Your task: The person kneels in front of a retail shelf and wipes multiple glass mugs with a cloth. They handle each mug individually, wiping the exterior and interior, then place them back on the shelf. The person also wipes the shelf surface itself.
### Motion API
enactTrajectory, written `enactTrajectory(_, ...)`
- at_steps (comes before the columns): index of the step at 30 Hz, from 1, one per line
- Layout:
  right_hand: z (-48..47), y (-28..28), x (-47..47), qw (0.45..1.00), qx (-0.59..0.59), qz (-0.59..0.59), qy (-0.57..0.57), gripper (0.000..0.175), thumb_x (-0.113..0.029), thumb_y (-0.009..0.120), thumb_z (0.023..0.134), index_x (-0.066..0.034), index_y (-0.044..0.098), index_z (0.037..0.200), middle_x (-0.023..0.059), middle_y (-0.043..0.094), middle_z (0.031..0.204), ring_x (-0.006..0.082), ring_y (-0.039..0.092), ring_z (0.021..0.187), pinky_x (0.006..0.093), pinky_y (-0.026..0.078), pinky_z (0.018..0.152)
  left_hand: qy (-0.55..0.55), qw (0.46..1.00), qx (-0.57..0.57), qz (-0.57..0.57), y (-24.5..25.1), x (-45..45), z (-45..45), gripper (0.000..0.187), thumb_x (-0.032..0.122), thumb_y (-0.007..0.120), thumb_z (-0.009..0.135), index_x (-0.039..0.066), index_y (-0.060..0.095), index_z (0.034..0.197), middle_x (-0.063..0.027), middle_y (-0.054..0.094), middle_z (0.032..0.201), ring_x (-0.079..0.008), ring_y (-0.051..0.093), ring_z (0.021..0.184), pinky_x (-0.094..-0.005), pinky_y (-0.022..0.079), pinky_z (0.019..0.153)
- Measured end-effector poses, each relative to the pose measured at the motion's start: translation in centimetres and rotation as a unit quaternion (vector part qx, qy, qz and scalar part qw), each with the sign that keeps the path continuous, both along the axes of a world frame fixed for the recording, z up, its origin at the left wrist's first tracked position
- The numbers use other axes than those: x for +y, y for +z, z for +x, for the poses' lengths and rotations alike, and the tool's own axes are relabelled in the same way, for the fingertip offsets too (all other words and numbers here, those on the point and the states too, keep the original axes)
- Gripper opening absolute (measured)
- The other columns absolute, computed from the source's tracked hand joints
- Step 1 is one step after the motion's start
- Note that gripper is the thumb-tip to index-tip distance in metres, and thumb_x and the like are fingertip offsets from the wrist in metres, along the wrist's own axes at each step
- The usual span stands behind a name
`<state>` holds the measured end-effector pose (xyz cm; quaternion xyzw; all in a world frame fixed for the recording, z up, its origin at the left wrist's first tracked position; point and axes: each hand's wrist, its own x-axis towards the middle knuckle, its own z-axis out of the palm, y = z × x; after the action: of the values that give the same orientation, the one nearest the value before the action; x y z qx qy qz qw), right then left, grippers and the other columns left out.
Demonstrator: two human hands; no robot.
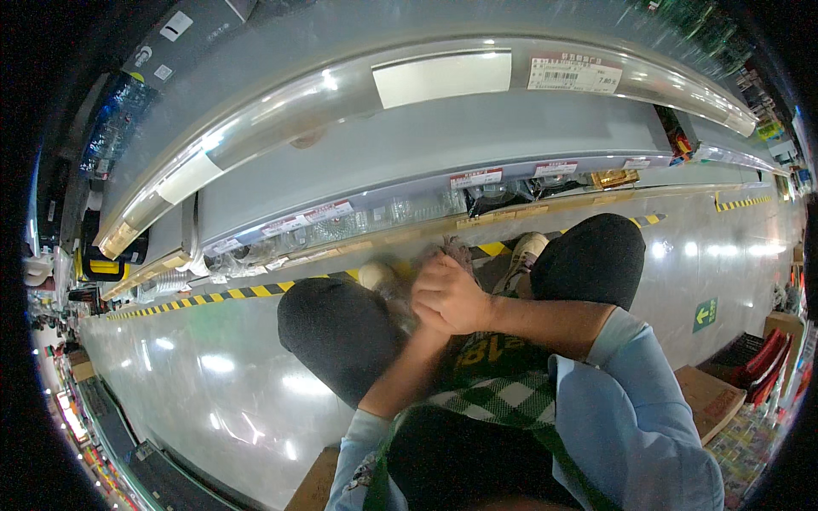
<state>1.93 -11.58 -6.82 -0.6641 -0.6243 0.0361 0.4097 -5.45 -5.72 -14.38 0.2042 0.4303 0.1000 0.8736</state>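
Between my bent knees, my hands are pressed together. My right hand [452, 295] lies on top, its fingers curled around a bunched brownish cloth [457, 248], which sticks out past the knuckles. Under it, my left hand [433, 333] is mostly covered, with only the wrist and lower edge plain, so its fingers cannot be made out. Motion blurs the area left of the hands. Just beyond them is the bottom of a grey metal shelf unit [434, 131], with a clear price rail [345, 96] along the upper shelf edge.
Glassware [339, 227] and black-packed goods [501, 195] sit on the bottom shelf. Yellow-and-black floor tape [236, 294] runs along its base. My shoe [529, 249] is close to it. Cardboard box [709, 399] and red goods [763, 364] stand at right. A black-and-yellow item [105, 265] is at left.
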Motion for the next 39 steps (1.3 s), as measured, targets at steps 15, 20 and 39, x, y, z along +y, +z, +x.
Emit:
enactTrajectory(15, -0.5, 0.7, 0.0, 0.999, 0.013, 0.048, 0.013, 0.015, -0.022, 0.064, 0.075, -0.0069, 0.065, 0.074, 0.0051, 0.061, 0.081, 0.0245, 0.057, 0.082, 0.0404, 0.044, 0.075, 0.009, 1.0, 0.005, 0.003, -0.3, 0.1, -0.9, 0.049, 0.044, 0.04, 0.1, 0.007, 0.046, 0.131, -0.01, 0.054, 0.124, -0.0248, 0.053, 0.112, -0.0404, 0.046, 0.094)
enactTrajectory(20, -0.6, 0.5, -0.1, 0.998, 0.01, 0.051, 0.018, 0.015, -0.022, 0.064, 0.073, -0.0065, 0.065, 0.074, 0.0054, 0.06, 0.08, 0.0249, 0.057, 0.082, 0.0406, 0.044, 0.075, 0.01, 1.0, 0.007, 0.005, -0.4, 0.1, -1.0, 0.048, 0.043, 0.04, 0.1, 0.007, 0.047, 0.131, -0.0099, 0.054, 0.123, -0.0249, 0.054, 0.112, -0.0404, 0.046, 0.094)
enactTrajectory(39, -0.5, 1.4, 0.9, 0.992, 0.008, 0.067, 0.106, 0.017, -0.017, 0.064, 0.07, -0.0039, 0.063, 0.08, 0.0098, 0.06, 0.085, 0.031, 0.058, 0.081, 0.0449, 0.046, 0.077, 0.02, 1.0, -0.016, 0.008, -0.7, -0.6, -0.4, 0.045, 0.042, 0.041, 0.1, 0.007, 0.05, 0.127, -0.0097, 0.056, 0.121, -0.0253, 0.055, 0.11, -0.0402, 0.046, 0.094)
